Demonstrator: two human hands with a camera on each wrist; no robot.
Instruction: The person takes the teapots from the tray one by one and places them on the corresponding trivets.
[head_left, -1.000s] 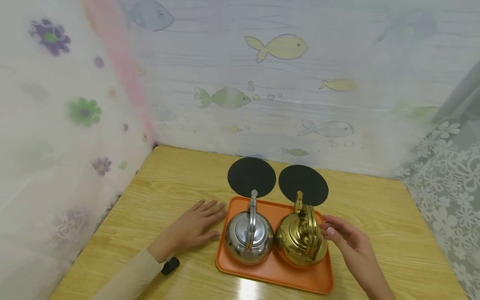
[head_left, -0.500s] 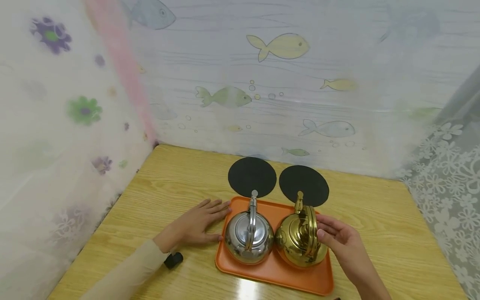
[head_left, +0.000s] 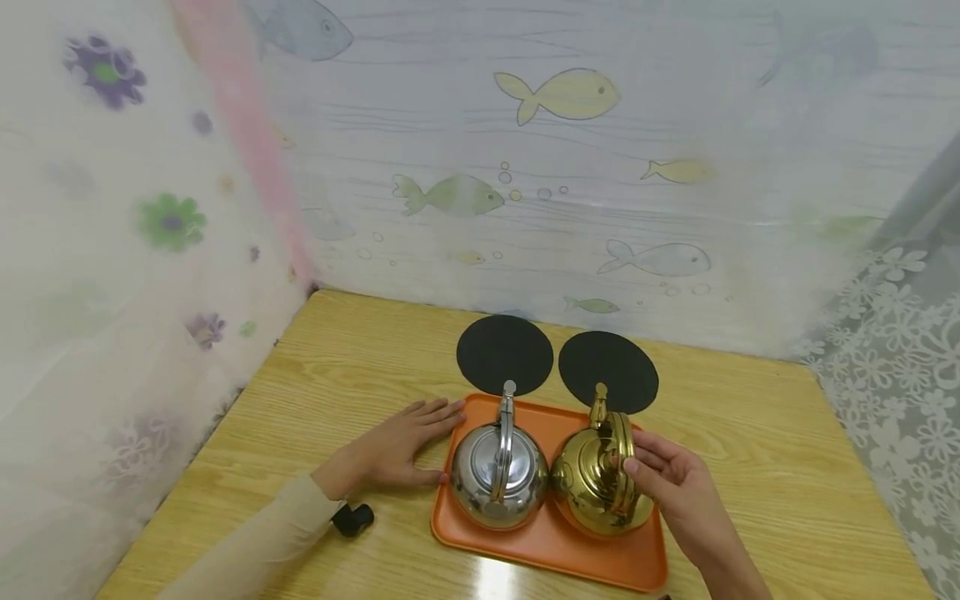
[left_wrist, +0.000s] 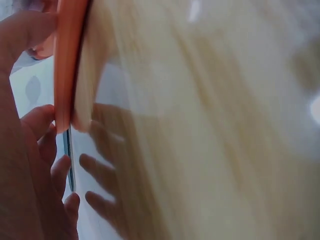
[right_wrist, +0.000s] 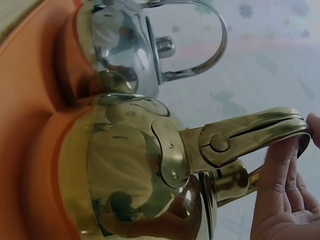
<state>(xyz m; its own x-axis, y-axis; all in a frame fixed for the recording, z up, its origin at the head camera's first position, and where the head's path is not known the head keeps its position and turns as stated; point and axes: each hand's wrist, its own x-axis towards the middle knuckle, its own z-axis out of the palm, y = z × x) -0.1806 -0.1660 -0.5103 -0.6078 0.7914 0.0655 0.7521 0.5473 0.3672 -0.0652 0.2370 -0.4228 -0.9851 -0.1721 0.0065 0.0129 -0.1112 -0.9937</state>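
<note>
A silver kettle [head_left: 480, 467] and a gold kettle [head_left: 577, 483] stand side by side on an orange tray [head_left: 551, 429], their spouts facing the wall. My right hand [head_left: 686, 500] is at the gold kettle's arched handle [right_wrist: 250, 132]. In the right wrist view, the fingers pass beneath that handle and the thumb lies against its outer side, pinching it. On the tray's left side, my left hand [head_left: 393, 446] lies with fingers extended, touching the rim. The left wrist view shows its thumb and a fingertip against the tray's edge [left_wrist: 67, 65].
Two round black mats [head_left: 504, 354] lie on the wooden table [head_left: 360, 350] behind the tray, near the spouts. A fish-patterned curtain [head_left: 450, 250] hangs along the back edge, and a flowered one [head_left: 150, 317] at the left. Beside my left wrist is a black strap piece [head_left: 352, 520].
My right hand has moved left from beside the gold kettle onto its handle, the thumb closing in. My left hand has shifted slightly right to the tray's rim. Both kettles stay put.
</note>
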